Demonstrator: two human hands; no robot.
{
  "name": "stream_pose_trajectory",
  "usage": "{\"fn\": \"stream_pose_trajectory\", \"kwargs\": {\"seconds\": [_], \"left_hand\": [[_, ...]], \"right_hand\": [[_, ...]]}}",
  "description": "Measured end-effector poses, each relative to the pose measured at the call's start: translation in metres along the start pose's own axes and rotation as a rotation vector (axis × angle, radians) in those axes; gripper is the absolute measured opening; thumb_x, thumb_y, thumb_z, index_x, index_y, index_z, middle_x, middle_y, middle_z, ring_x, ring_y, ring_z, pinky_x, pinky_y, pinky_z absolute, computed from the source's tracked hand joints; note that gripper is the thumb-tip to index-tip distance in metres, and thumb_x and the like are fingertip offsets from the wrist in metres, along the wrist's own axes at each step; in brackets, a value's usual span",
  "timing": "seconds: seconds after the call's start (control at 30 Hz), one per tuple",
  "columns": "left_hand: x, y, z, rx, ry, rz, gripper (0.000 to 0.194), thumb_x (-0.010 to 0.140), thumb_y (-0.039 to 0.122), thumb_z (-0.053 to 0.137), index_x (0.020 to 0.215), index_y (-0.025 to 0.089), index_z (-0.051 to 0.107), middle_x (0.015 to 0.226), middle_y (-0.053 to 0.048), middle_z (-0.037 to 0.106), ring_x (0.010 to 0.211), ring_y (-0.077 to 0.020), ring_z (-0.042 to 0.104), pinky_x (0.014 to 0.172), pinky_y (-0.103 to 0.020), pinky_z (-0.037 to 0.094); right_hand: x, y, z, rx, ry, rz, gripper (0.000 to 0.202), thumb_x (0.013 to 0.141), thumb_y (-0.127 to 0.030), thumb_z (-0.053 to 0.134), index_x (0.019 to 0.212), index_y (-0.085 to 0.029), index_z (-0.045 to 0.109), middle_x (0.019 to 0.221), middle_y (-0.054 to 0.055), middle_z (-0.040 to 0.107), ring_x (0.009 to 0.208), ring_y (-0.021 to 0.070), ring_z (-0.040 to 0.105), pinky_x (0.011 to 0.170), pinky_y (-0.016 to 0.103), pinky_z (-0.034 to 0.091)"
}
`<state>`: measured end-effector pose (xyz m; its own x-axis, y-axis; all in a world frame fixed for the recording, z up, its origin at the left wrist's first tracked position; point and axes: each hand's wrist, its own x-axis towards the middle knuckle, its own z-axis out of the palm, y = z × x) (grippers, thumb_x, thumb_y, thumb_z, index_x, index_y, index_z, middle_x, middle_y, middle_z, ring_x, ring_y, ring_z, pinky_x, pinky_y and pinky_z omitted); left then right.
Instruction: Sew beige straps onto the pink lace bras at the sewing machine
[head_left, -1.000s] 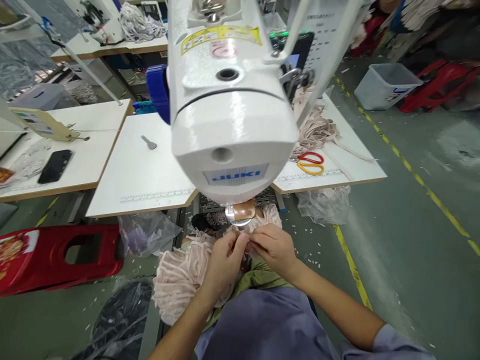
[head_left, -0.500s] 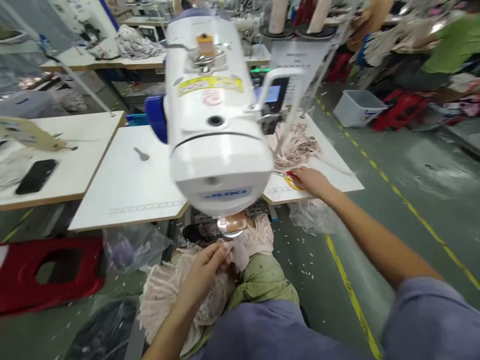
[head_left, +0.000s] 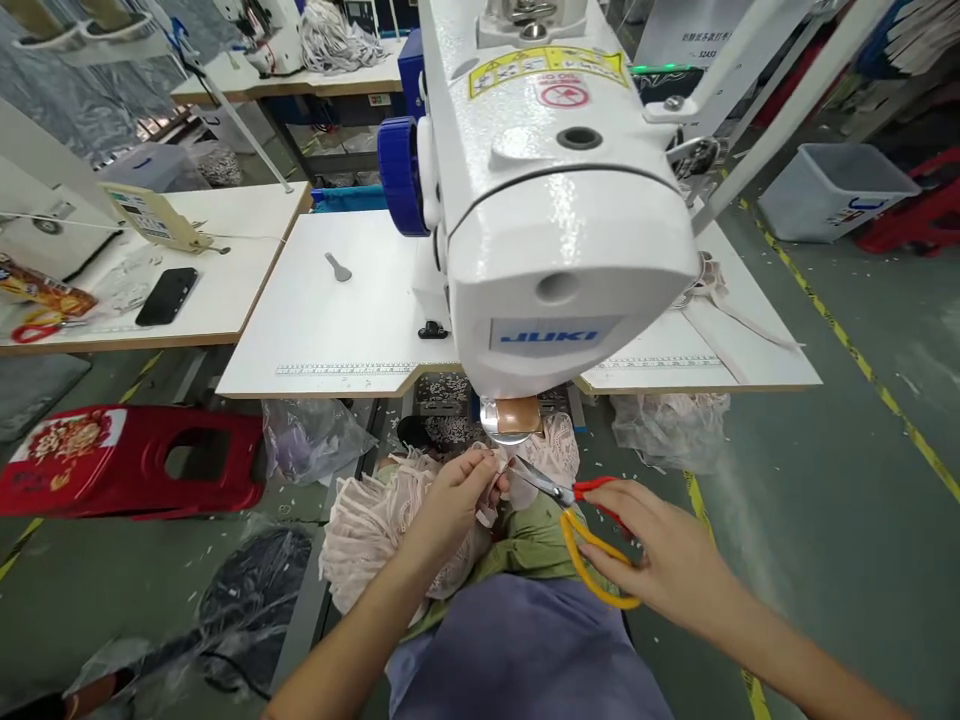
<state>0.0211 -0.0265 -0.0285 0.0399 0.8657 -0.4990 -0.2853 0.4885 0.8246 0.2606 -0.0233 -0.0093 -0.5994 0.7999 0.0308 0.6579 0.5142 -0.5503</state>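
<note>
My left hand point(head_left: 461, 500) pinches the edge of a pale pink lace garment point(head_left: 555, 452) above my lap. In my right hand point(head_left: 656, 545) is a pair of scissors point(head_left: 594, 585) with one red and one yellow handle loop. Its blades point left and their tips lie close to the fabric at my left fingertips; whether they touch it I cannot tell. A bundle of pale pink pieces point(head_left: 371, 525) hangs over my lap beside my left forearm. Just beyond my hands stands the head of a white sewing machine point(head_left: 574, 235).
The machine's white table point(head_left: 341, 325) carries a small grey tool point(head_left: 338, 267) and pale straps point(head_left: 712, 285) on its right. To the left are a black phone point(head_left: 166, 296) and a red stool point(head_left: 135, 460). A grey bin point(head_left: 832, 190) stands on the floor at right.
My right hand has lifted the scissors off the right side of the table and brought them to the fabric at my left hand. My left hand keeps its pinch. The view has shifted.
</note>
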Motion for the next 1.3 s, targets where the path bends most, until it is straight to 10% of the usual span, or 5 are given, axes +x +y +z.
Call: {"fn": "stream_pose_trajectory", "kwargs": {"seconds": [0.33, 0.73, 1.3], "left_hand": [[-0.005, 0.0, -0.006, 0.148, -0.02, -0.006, 0.018, 0.075, 0.031, 0.053, 0.063, 0.018, 0.056, 0.064, 0.0, 0.055, 0.057, -0.0106, 0.042, 0.055, -0.024, 0.031], [0.0, -0.004, -0.01, -0.079, 0.046, 0.054, 0.049, 0.065, 0.059, 0.077, 0.061, 0.018, 0.052, 0.053, 0.006, 0.044, 0.051, -0.0075, 0.033, 0.051, -0.022, 0.026], [-0.005, -0.002, -0.012, 0.089, 0.157, 0.141, 0.04, 0.077, 0.052, 0.067, 0.062, 0.019, 0.05, 0.058, 0.005, 0.043, 0.055, -0.0096, 0.037, 0.053, -0.022, 0.03]], "right_hand": [[0.009, 0.009, 0.002, 0.13, -0.121, 0.022, 0.027, 0.094, -0.035, 0.053, 0.118, -0.026, 0.06, 0.085, 0.003, 0.067, 0.052, 0.0128, 0.055, 0.05, 0.026, 0.046], [0.017, -0.008, 0.012, 0.261, -0.094, 0.137, 0.039, 0.071, -0.024, 0.062, 0.11, -0.025, 0.059, 0.088, 0.004, 0.062, 0.061, 0.0153, 0.055, 0.055, 0.029, 0.048], [0.023, 0.001, 0.007, 0.286, -0.15, 0.217, 0.029, 0.085, -0.035, 0.058, 0.111, -0.029, 0.068, 0.078, 0.002, 0.066, 0.056, 0.0161, 0.058, 0.049, 0.027, 0.047]]}}
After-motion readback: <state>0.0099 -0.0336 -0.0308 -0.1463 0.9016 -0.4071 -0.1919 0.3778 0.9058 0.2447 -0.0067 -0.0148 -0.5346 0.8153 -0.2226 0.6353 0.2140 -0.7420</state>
